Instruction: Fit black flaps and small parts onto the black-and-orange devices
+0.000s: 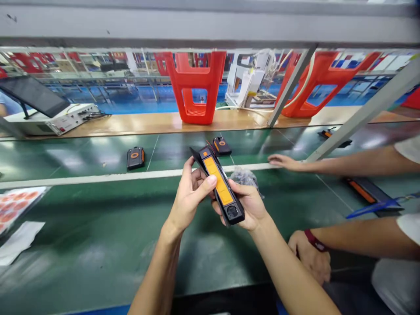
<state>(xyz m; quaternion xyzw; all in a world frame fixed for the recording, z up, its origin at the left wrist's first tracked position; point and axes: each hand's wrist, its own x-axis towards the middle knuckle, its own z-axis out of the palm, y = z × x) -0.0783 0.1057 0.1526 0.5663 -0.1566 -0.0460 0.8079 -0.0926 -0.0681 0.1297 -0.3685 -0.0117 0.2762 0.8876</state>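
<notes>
With my left hand [183,199] and my right hand [252,208] I am grasping the device [224,192] above the green table [114,245]. Just beyond lies a plastic bag [243,176]; farther, at left, a black box [135,158], then a red stool [197,81] on the wood shelf [147,122].

The scene is brightly lit, and the light seems to come from above. On the desk [108,245] there are pale patches of glare, and soft, darker shadows lie below the hands [187,192]. The device [217,180] is rather sharp. At the right, the co-worker's arm [354,162] is somewhat blurred, and the room behind [121,94] looks soft. Near the edges, the wide view stretches the shapes.
</notes>
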